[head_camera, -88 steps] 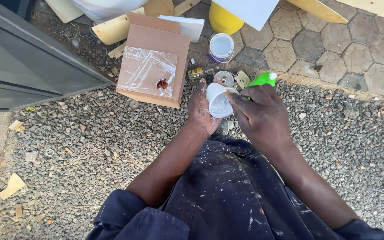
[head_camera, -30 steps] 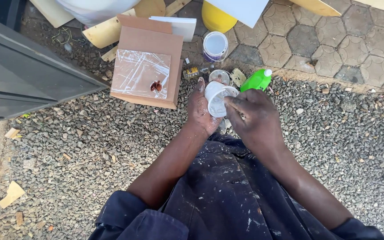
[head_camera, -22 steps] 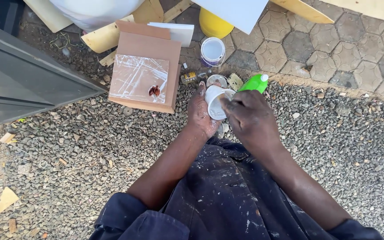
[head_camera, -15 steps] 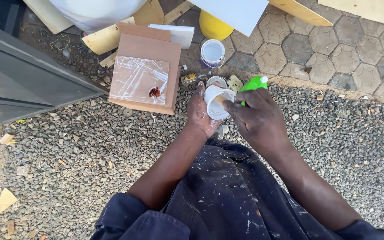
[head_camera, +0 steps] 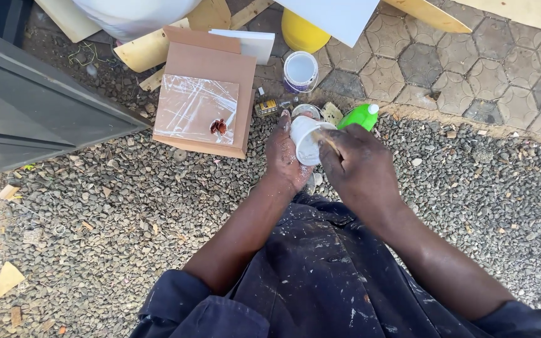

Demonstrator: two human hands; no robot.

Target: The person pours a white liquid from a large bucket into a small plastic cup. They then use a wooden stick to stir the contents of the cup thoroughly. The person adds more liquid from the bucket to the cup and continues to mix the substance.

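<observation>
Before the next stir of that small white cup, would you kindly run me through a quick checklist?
1. Left hand grips the small white cup: ok.
2. Right hand holds the stick inside the cup: ok.
3. Cup level, not spilling: cannot tell; it tilts toward the camera.
4. Green bottle lies clear of both hands: ok.
5. Open paint tin stands upright on the pavers: ok.

Gravel ground: cardboard box, green bottle, paint tin.
</observation>
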